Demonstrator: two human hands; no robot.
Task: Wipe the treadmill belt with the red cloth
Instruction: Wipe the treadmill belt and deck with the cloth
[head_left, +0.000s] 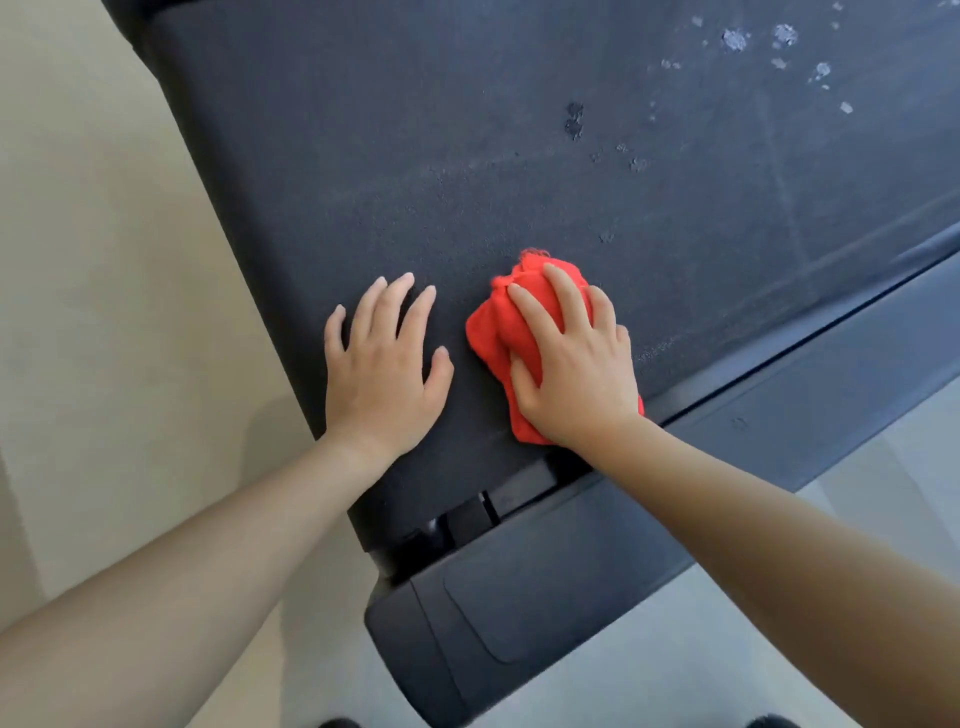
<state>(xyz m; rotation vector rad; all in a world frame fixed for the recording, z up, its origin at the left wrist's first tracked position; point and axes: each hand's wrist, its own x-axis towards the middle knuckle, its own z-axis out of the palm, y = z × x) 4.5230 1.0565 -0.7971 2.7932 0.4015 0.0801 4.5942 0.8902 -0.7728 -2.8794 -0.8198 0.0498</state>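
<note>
Item 1: pale floor (104, 260), recorded to the left of the treadmill belt (467, 156).

Item 2: left hand (382, 364), laid flat on the treadmill belt near its left edge, fingers spread, nothing held; judged to be a brace.

Item 3: red cloth (498, 332), bunched, lying on the treadmill belt just right of the left hand and close to the belt's near edge.

Item 4: right hand (571, 364), pressed palm-down on the red cloth, fingers curled over the wad, pinning it to the belt.

Item 5: whitish spots (735, 39), scattered on the treadmill belt far up and to the right of the cloth; darker marks (574, 119) nearer the middle.

Item 6: dark side rail (779, 405), bordering the belt on the right.

Handling note: the wipe was judged best made with even downward pressure, in overlapping strokes carried toward the spots, with the cloth kept bunched under the palm.
</note>
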